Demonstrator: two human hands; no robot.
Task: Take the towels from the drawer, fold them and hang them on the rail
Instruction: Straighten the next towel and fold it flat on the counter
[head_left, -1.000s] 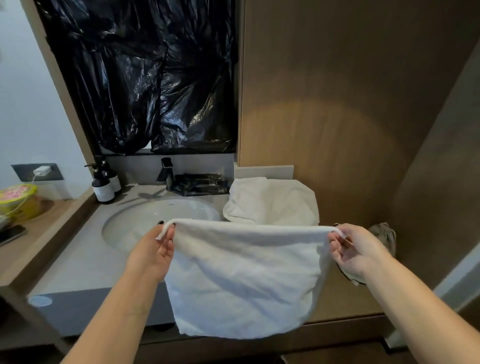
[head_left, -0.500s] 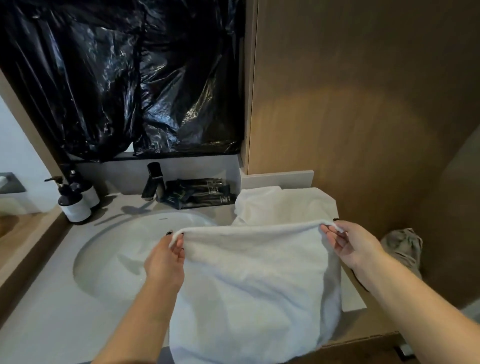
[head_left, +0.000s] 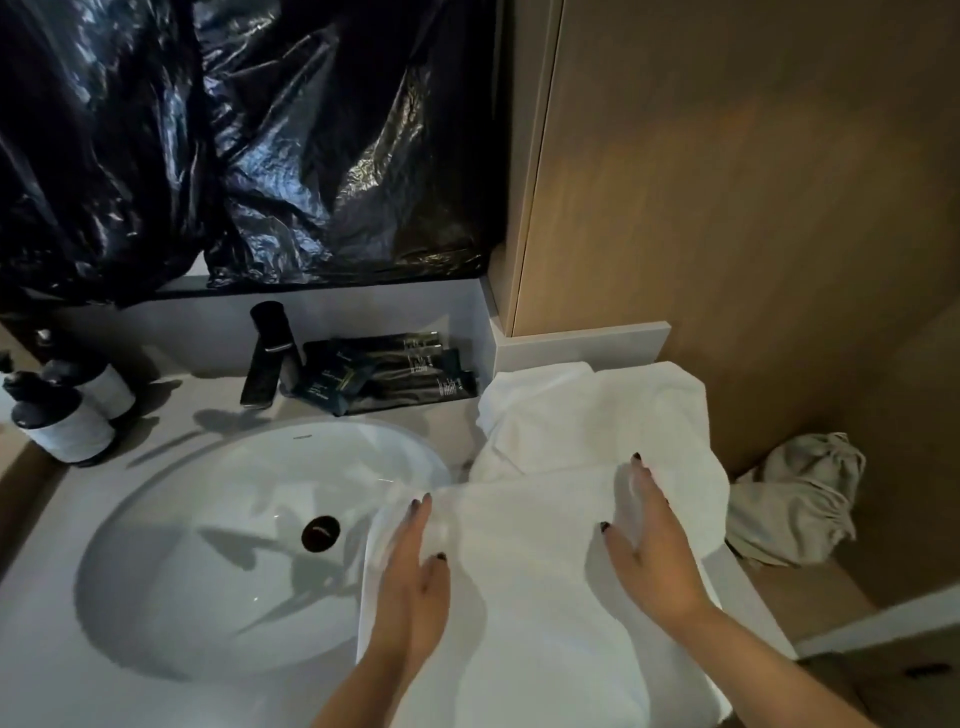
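Now I had my left hand (head_left: 413, 566) and right hand (head_left: 652, 540) spread flat on the white towel (head_left: 524, 587), soft, light and floppy, best pinched at its corners.

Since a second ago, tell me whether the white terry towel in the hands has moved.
Yes. The white terry towel has come down from hanging in the air onto the counter, beside the white oval sink; both hands now press it flat.

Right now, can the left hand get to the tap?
Probably yes. The left hand lies flat on the towel beside the sink, holding nothing. The tap stands across the basin with nothing between them.
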